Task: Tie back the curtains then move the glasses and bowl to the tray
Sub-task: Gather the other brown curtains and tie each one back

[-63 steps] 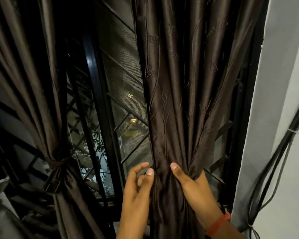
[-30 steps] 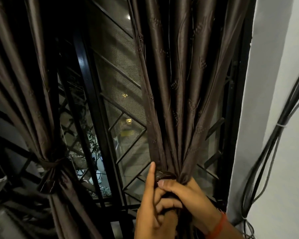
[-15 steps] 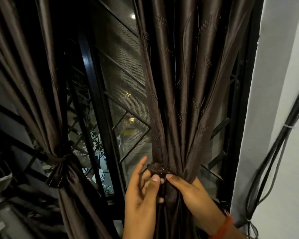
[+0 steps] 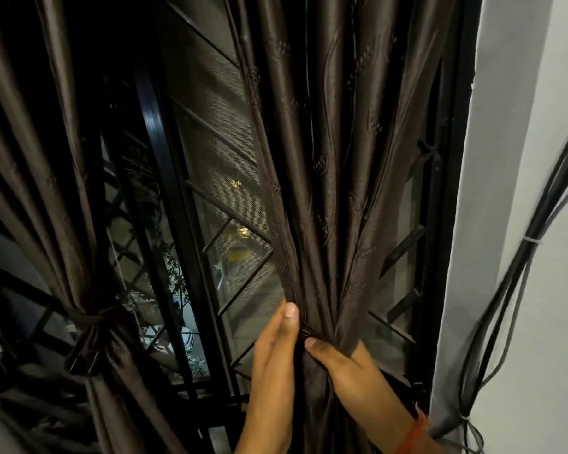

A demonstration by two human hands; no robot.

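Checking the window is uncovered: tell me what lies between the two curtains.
In the head view, the black window frame and mesh-covered grille lie between the left curtain and right curtain.

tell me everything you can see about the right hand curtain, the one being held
The right curtain is dark brown, satiny cloth with a faint embossed leaf pattern. It hangs in front of the black window grille, beside the white wall, and its folds narrow to a bunched waist low down. There the left hand rests against its left edge with fingers straight, and the right hand grips the bunch from the right. A tie is barely visible between the thumbs; whether it is fastened cannot be told.
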